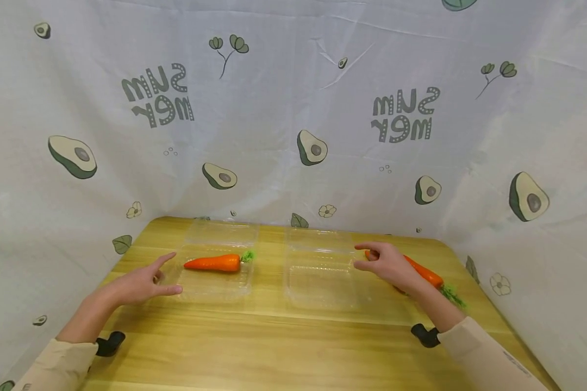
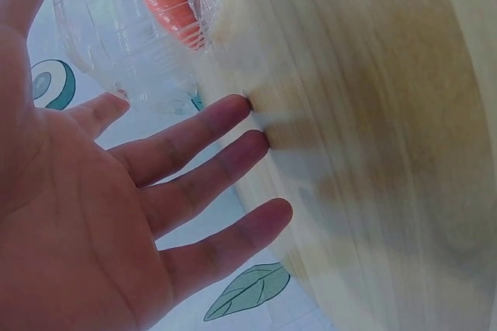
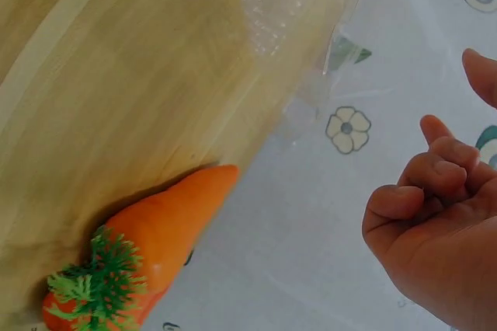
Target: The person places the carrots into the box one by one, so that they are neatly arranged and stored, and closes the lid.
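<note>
My left hand hovers at the left side of a clear plastic container, thumb and index finger spread apart and nothing held. An orange carrot with a green top lies in that container, its tip toward this hand. The right hand is beside the right edge of a second clear container, index finger and thumb apart, other fingers loosely curled, holding nothing. Partly hidden behind it in the head view lies another carrot. In the right wrist view a carrot overlaps more orange near its leafy top.
Both containers have their clear lids folded back, the left lid and the right lid lying toward the rear of the wooden table. A white curtain printed with avocados surrounds the table at the back and sides.
</note>
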### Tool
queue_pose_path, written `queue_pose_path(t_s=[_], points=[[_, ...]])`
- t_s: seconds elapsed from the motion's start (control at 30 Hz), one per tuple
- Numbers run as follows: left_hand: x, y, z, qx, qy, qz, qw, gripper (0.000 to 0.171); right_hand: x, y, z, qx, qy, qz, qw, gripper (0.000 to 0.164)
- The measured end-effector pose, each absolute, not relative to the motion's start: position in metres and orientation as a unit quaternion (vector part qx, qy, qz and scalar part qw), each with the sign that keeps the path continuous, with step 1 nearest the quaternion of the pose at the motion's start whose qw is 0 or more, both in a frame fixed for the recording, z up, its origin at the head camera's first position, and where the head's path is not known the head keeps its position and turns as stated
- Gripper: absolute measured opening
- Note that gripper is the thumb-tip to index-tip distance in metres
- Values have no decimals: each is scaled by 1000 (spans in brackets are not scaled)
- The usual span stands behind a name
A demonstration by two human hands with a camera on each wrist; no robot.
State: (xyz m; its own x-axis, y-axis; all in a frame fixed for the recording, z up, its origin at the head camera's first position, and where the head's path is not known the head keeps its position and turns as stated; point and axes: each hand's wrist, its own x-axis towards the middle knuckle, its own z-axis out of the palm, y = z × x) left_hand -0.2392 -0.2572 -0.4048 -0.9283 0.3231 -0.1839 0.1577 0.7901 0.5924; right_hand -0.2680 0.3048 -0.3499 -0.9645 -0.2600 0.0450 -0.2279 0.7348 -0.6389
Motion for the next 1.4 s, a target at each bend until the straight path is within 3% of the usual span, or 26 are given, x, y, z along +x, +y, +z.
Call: queue_pose_path(t_s=[1.4], points=[[-237,-256,-401,129,931,307,148,105,-245,366,-377,-24,929,-368,33,65]])
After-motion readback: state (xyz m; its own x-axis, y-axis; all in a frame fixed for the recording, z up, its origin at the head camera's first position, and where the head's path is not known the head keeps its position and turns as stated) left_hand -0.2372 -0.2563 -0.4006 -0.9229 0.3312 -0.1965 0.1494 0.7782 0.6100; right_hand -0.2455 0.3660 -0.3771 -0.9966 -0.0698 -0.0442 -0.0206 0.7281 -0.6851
